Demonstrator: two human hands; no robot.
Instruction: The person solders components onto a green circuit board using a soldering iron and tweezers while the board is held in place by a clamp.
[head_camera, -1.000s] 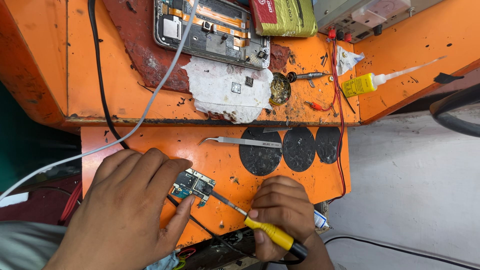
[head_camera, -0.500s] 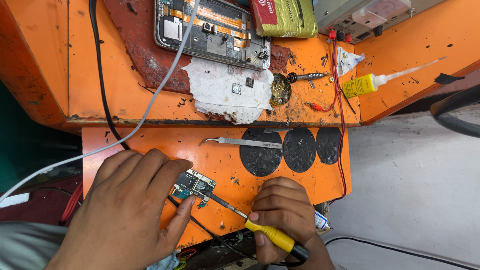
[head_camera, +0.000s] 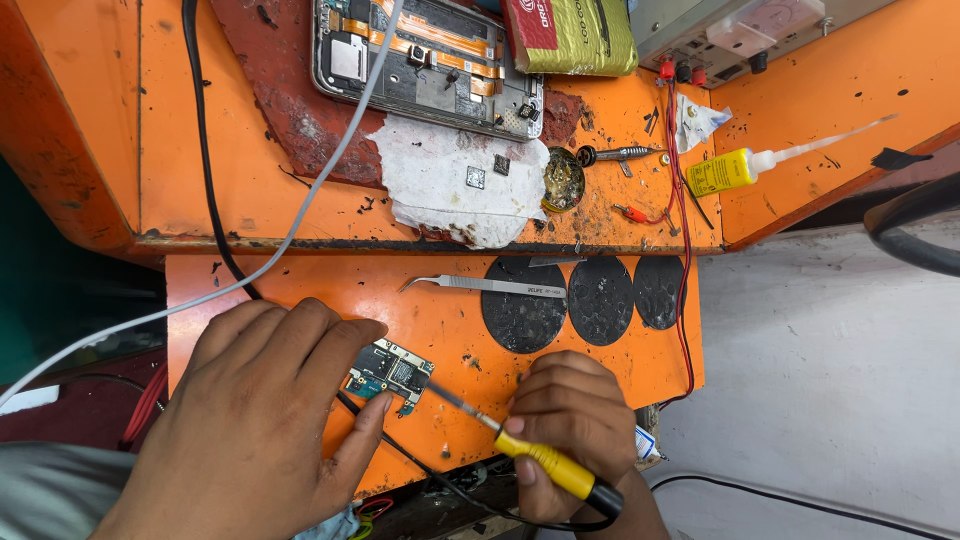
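Left hand (head_camera: 250, 420) spread flat on the orange desk (head_camera: 300, 290), fingertips pinning the small circuit board (head_camera: 392, 372) by its edge, probably to stop it sliding under the tool. Right hand (head_camera: 570, 430) closed round the yellow-handled soldering iron (head_camera: 545, 462), held pen-like and slanted so the tip meets the board's right end. Lying unused just beyond, within reach: metal tweezers (head_camera: 480, 286), three dark round pads (head_camera: 600, 300), an opened phone (head_camera: 430, 60) and a yellow glue bottle (head_camera: 725, 172) farther back.

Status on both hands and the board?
Left hand pins small green circuit board. Right hand grips yellow-handled soldering iron, tip at board edge. Nothing blocking.
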